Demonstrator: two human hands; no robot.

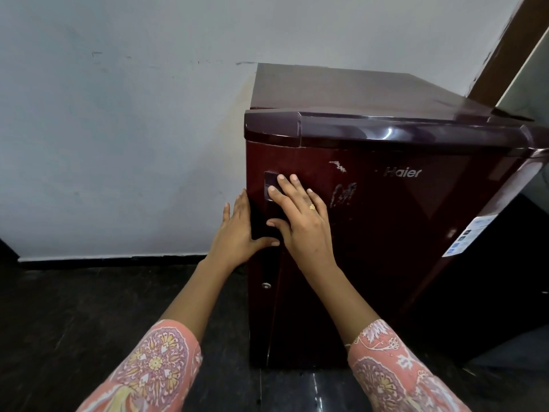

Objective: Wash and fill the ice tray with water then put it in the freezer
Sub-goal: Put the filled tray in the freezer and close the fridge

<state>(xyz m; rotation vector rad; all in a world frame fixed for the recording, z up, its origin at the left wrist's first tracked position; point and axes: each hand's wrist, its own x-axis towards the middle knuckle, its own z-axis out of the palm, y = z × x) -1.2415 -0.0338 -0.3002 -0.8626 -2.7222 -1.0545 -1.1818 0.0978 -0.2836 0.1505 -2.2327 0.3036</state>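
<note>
**Both hands on a shut fridge, no tray in sight**

Maroon fridge [401, 233] stands against the wall, door closed flush. Right hand [300, 215] lies flat on the door front, fingers straight and spread, fingertips over the handle recess [271, 181]. Left hand [237, 233] is at the door's left edge, fingers straight along the side, thumb stretched across the front, holding nothing. Small lock [266, 285] sits below the hands.

Ice tray: not visible anywhere (neither hand carries it).

Progress is hard to fix. Hands pressed to a closed door would fit two readings: tray already inside and the job near its end, or door about to be pulled open with everything left to do. Washing and filling cannot be confirmed, as no sink or water is in view.
</note>
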